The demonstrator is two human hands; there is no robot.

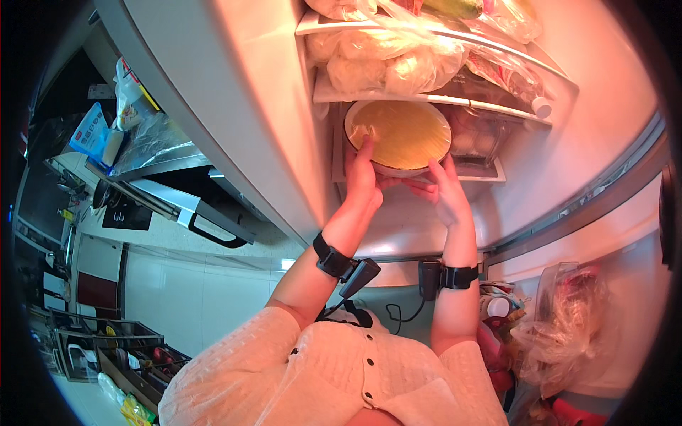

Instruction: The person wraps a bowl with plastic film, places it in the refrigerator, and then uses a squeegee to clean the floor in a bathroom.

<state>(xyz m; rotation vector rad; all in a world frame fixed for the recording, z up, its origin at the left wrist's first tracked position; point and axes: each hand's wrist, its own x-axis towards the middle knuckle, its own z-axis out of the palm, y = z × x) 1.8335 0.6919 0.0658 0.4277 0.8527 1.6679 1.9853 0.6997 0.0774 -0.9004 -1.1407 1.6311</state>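
Note:
Both my hands hold a round, dark-rimmed bowl [410, 133] inside the open refrigerator. Yellow contents show in it, and a clear film seems to be stretched over the top. My left hand [363, 173] grips its near left side, with the thumb on the film at the rim. At the near right side, my right hand [442, 189] has its thumb at the rim and its fingers below. The bowl's far edge reaches in under a shelf [394, 98]; whether its base rests on the lower shelf [490, 175] is hidden.
Bagged pale round food [391, 66] fills the shelf above the bowl. A capped bottle [541, 106] juts out at the right. The open refrigerator door [618, 239] holds plastic bags [570, 325]. To the left stand a counter oven [213, 223] and a rack [106, 341] on the floor.

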